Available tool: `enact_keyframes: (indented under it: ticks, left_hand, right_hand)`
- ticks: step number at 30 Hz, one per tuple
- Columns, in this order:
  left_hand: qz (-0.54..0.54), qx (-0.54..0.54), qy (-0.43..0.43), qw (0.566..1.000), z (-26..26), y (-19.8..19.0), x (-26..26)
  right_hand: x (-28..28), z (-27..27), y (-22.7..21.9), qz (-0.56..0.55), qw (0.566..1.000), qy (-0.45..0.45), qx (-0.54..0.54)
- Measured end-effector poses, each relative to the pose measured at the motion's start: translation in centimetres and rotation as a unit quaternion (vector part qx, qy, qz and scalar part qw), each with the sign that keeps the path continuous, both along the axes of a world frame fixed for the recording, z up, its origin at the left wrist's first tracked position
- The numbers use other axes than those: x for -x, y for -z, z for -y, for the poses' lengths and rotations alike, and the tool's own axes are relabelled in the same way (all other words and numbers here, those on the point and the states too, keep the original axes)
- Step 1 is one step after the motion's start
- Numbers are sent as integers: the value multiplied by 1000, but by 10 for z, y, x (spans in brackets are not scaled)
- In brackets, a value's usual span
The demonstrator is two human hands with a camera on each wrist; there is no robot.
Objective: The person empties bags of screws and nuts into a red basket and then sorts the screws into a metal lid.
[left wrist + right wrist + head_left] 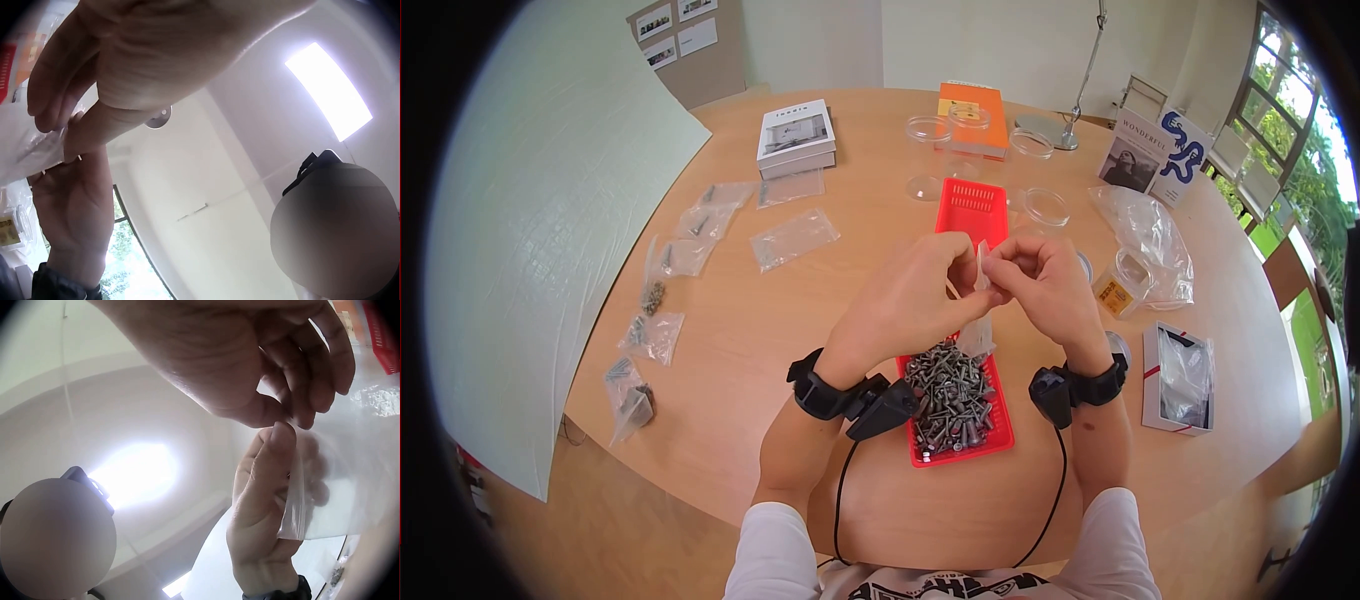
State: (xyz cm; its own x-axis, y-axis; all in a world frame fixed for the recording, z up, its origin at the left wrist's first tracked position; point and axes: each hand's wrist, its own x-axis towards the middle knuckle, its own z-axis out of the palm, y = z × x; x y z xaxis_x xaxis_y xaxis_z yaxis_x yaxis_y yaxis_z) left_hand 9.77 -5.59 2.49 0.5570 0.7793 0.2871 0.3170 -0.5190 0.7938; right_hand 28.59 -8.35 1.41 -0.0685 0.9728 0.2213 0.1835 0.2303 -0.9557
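A clear plastic bag [977, 335] hangs upright between both hands, above a red basket [1006, 440] full of grey screws [950, 395]. The left hand [915, 295] pinches the bag's top edge between thumb and fingers. On the other side, the right hand [1050, 295] pinches the same edge with thumb and forefinger. In the left wrist view the bag [28, 140] lies beside the left hand [156, 62]. The right wrist view shows the bag [350, 481] spread below the right hand [250, 369], with the left hand's thumb along its edge. The bag's contents cannot be made out.
Several small bags with hardware [685, 257] form a curved row at the left. A second red basket [973, 205] stands behind the hands, near clear round dishes [928, 128]. Books [797, 140] stand at the back; a white box [1178, 380] and large plastic bag [1150, 240] lie at the right.
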Motion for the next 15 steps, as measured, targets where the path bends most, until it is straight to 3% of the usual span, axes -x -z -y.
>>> enact_keyframes:
  ticks: [6, 9, 15]
  left_hand:
    - [-43, -54, -2, 998, 4, -3, 1]
    - [-52, 10, -19, 998, 6, -9, 1]
    - [-26, 14, -14, 999, 1, -1, -2]
  right_hand:
    - [-1, -1, 0, 24, 1000, 14, -5]
    - [-1, 0, -2, 75, 997, -4, 3]
    - [-5, 0, 0, 84, 996, -40, 15]
